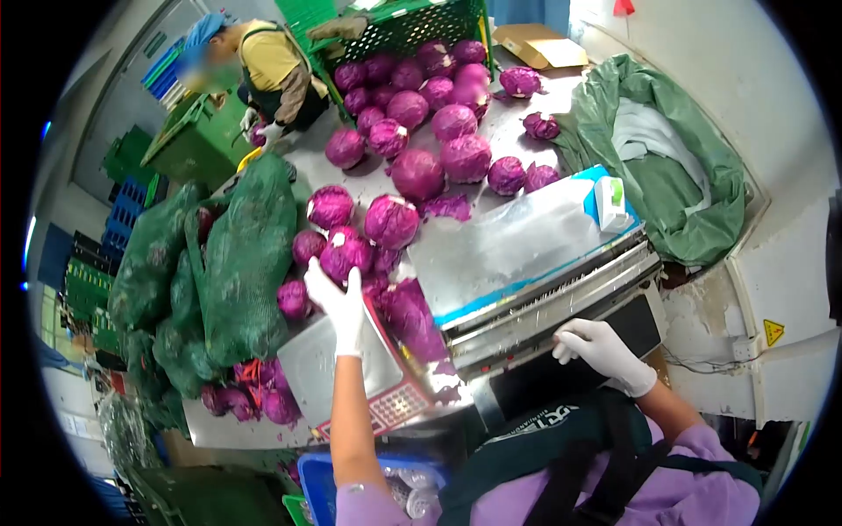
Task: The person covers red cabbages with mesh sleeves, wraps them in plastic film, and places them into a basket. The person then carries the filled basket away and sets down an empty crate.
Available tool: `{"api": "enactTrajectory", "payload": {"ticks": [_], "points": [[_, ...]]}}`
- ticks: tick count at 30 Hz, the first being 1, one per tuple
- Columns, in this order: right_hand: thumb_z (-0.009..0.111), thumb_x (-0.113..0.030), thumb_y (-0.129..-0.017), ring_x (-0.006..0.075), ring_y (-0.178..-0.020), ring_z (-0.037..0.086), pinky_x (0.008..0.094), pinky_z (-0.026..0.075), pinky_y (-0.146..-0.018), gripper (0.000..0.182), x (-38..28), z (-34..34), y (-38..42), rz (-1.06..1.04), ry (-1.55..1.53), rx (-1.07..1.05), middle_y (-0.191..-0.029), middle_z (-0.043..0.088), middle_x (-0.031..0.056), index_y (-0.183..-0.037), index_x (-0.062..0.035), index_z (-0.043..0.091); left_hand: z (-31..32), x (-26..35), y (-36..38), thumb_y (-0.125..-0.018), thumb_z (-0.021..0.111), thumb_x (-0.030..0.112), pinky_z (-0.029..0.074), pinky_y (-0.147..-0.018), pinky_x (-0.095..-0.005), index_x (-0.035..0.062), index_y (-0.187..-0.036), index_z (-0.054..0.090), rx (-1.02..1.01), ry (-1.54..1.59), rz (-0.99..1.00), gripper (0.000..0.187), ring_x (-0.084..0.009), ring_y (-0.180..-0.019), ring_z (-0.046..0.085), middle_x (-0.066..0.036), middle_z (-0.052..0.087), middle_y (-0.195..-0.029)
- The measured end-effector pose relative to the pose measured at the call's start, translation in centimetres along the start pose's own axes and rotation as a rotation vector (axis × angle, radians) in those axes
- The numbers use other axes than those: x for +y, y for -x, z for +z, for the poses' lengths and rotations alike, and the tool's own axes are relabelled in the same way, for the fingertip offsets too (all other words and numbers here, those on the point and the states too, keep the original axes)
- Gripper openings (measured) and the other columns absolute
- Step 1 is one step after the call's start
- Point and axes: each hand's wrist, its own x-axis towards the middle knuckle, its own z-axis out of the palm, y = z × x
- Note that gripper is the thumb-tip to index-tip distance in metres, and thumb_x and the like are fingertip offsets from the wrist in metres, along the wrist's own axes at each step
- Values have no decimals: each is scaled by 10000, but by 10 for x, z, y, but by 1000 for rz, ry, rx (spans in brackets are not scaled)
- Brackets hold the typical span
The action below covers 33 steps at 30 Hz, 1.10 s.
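Observation:
My left hand (pixel 336 302), in a white glove, reaches over the scale to the near side of a red cabbage (pixel 347 252). Its thumb and fingers are apart, with the fingertips right at the cabbage's lower edge. Beneath that forearm lies the scale (pixel 307 364) with its red-framed keypad. My right hand (pixel 605 355), gloved too, hovers by the front of a wrapping machine (pixel 500 254) with its fingers curled in and nothing showing in them. More red cabbages (pixel 417 174) lie around and beyond the left hand, and loose purple leaves (pixel 410 320) lie beside the scale.
Green net sacks (pixel 246 263) stand at the left. A tipped green crate (pixel 403 35) spills cabbages at the back. Another person (pixel 272 70) works at the far left. A green bag (pixel 649 131) lies at right; a blue basket (pixel 316 482) stands below the table edge.

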Motion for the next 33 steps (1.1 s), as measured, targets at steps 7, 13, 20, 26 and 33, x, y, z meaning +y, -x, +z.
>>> {"api": "enactTrajectory", "payload": {"ticks": [7,13,20,26,33], "points": [[558,-98,-952,147,-696,661,252,524,-675,181,-2,-71,-4,-1,-93,441,-789,691,112,-975,65,633,194,3,-189,-769,769,390,284,-1128,-436,-21,-1482,240,-261,286,-227,978,-385,-1362,346,-273,356,-1465],[511,-76,-958,110,-626,597,231,472,-588,157,13,-150,-18,20,-47,1006,-741,622,45,-922,29,622,308,-1,-279,-571,866,496,273,-1142,-471,38,-1527,97,-324,-23,-284,1310,-439,-1398,261,-306,234,-1510],[488,-145,-1005,85,-607,522,212,415,-570,213,79,-206,-21,49,105,1185,-711,574,32,-889,3,589,375,-20,-310,-489,925,341,278,-1145,-524,198,-1536,78,-443,-430,65,1354,-519,-1376,230,-275,188,-1518],[480,-166,-1014,72,-620,505,204,389,-585,242,89,-199,-32,74,152,1224,-706,560,24,-874,5,580,371,-70,-307,-610,823,330,451,-1000,-521,64,-1437,328,-208,15,-100,1000,-436,-1220,480,-238,482,-1312],[494,-157,-1004,70,-608,502,206,389,-581,224,68,-199,-52,-43,-4,1149,-700,569,17,-905,10,604,234,11,-248,-803,589,553,455,-1002,-576,68,-1466,260,-705,1664,-777,885,-436,-1284,424,-201,360,-1450]]}}
